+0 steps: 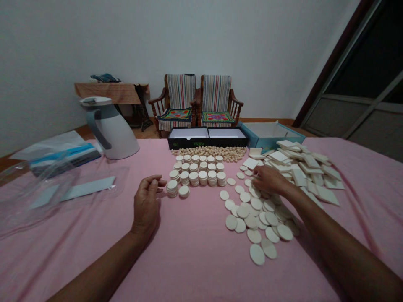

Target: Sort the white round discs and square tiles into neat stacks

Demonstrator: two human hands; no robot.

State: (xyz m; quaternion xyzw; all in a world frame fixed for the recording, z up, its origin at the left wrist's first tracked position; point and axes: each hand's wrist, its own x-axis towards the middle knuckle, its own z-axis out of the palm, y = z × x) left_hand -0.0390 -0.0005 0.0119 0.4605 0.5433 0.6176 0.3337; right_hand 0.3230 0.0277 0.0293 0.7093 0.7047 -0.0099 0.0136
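Many loose discs (251, 221): spread at right, near side, probably so single ones lift easily.
Stacked discs (203, 178): rows at centre, seemingly piled to keep them orderly.
Left hand (146, 204): half-open, nothing seen in its grasp, just beside the near-left stack (172, 188), perhaps to steady it; contact unclear.
Right hand (267, 179): bent over the far loose discs; cannot tell whether it grips one.
Square-cornered tiles (297, 174): heaped far right, likely separated by shape.
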